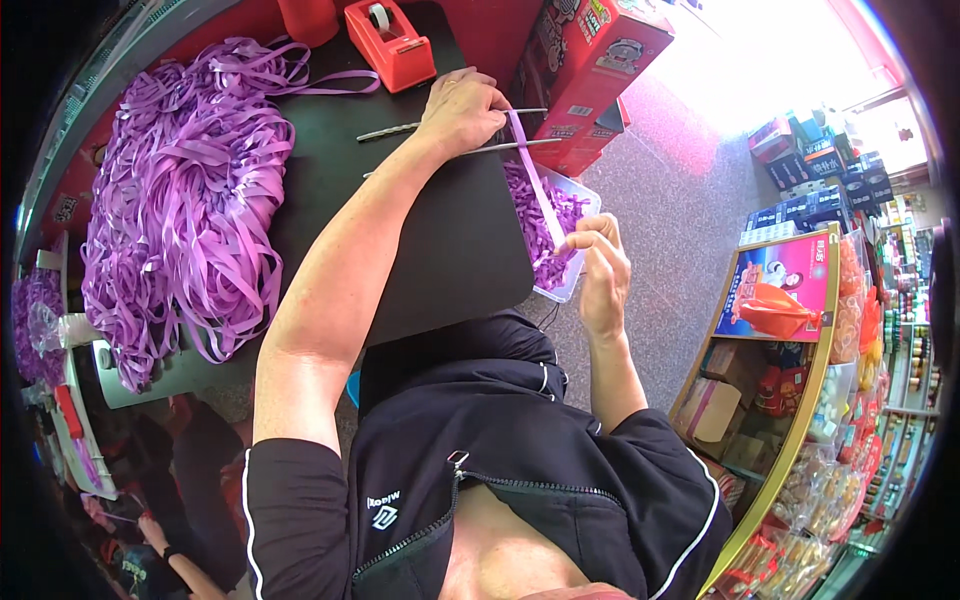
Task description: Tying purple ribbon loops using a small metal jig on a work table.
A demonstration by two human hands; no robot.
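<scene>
A length of purple ribbon (536,185) is stretched between my two hands at the right edge of a dark tabletop (440,270). My left hand (462,108) is closed at its upper end, fingertips partly hidden. Two thin metal rods (520,145) lie under that hand and stick out past the table edge, with the ribbon crossing them. Lower and to the right, my right hand (602,262) pinches the ribbon's other end. Beneath the ribbon, a white plastic basket (590,205) holds many short purple ribbon pieces (560,215). A big heap of long purple ribbon (190,200) covers the table's left side.
A red tape dispenser (395,50) stands at the table's back, beside red cartons (590,65). To the right are grey floor (670,160) and a glass-fronted cabinet (745,400) with packaged goods. Another person's arm (185,565) shows at lower left.
</scene>
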